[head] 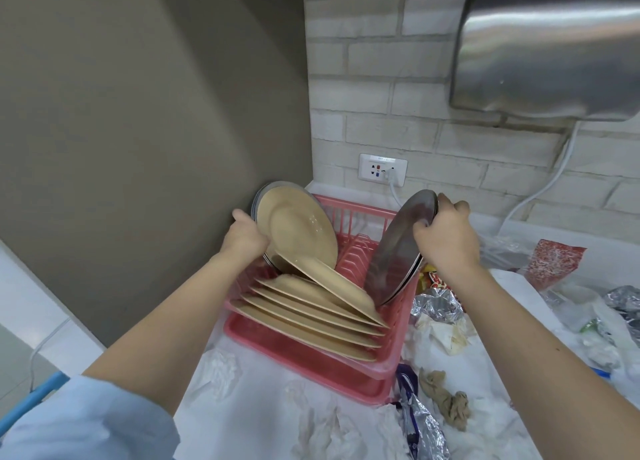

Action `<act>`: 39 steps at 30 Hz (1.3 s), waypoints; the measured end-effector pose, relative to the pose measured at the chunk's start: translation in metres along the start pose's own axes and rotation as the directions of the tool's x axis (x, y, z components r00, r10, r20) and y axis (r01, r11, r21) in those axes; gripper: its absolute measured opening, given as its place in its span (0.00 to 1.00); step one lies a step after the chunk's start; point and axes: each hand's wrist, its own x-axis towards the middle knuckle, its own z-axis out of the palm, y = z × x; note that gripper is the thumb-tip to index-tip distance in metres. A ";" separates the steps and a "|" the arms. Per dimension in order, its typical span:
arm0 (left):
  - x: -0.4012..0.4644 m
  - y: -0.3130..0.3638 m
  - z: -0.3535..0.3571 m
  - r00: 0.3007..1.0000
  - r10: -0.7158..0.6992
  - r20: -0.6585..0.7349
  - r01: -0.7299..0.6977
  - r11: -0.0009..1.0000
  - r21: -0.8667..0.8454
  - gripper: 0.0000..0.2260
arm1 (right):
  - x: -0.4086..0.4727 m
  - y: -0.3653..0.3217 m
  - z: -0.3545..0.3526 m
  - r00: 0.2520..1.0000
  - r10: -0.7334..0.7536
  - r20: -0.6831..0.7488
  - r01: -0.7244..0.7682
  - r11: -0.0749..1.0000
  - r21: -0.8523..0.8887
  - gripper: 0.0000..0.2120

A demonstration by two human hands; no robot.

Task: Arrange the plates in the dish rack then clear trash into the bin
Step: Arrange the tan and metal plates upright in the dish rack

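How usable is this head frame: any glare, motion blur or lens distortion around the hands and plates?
Head view: evenly lit with soft shadows; the metal hand dryer shows streaky glare; wide-angle bending curves the brick lines and stretches the forearms; the left hand on the tan plates and the right hand on the grey plates look slightly soft; the pink dish rack reads clearly.

Your pink plastic dish rack [346,373] holds a row of tan plates [308,315] leaning edge-on across its near half. At the rack's far left corner you have a small stack of tan plates [298,227] tipped upright; at its right edge, grey-backed plates [398,248] stand tilted. Crumpled wrappers and tissues [440,321] lie just right of the rack.
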 end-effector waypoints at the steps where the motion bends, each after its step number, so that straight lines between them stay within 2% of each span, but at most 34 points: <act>1: 0.002 0.002 0.001 1.000 0.009 -0.009 -0.009 1.000 -0.011 0.18 | 0.000 0.001 0.001 1.000 0.002 0.002 -0.002 1.000 0.001 0.17; 3: 0.004 0.005 0.001 0.999 0.035 -0.033 -0.036 0.999 -0.020 0.16 | 0.001 0.002 0.001 1.000 -0.002 0.001 0.002 1.000 -0.013 0.17; 6: 0.007 0.005 -0.002 0.995 0.079 -0.066 -0.081 0.997 -0.016 0.13 | 0.000 0.001 0.000 0.999 -0.032 -0.019 0.031 0.998 -0.056 0.27; 8: 0.008 0.005 -0.005 0.989 0.116 -0.093 -0.118 0.993 -0.008 0.13 | -0.001 -0.002 -0.001 0.995 -0.081 -0.059 0.075 0.992 -0.099 0.30; 13: 0.005 0.007 -0.004 0.958 0.250 -0.143 -0.247 0.968 0.037 0.11 | -0.001 -0.011 -0.003 0.973 -0.196 -0.125 0.149 0.937 -0.316 0.23; 17: 0.003 0.008 -0.005 0.934 0.336 -0.123 -0.330 0.942 0.061 0.11 | 0.005 -0.023 -0.004 0.952 -0.281 -0.122 0.213 0.893 -0.398 0.19; 21: 0.006 0.008 -0.008 0.925 0.369 -0.092 -0.364 0.929 0.066 0.12 | 0.016 -0.052 0.000 0.926 -0.376 -0.038 0.334 0.863 -0.380 0.14; 26: 0.015 0.002 -0.012 0.930 0.366 -0.048 -0.364 0.931 0.037 0.14 | 0.032 -0.096 0.025 0.847 -0.525 0.080 0.522 0.795 -0.309 0.11; 33: 0.024 -0.002 -0.013 0.935 0.354 -0.024 -0.355 0.935 -0.013 0.15 | 0.048 -0.116 0.066 0.720 -0.603 0.344 0.689 0.679 -0.253 0.20; 39: 0.031 -0.010 -0.014 0.928 0.372 -0.008 -0.372 0.924 -0.085 0.16 | 0.061 -0.120 0.080 0.697 -0.625 0.353 0.709 0.673 -0.209 0.24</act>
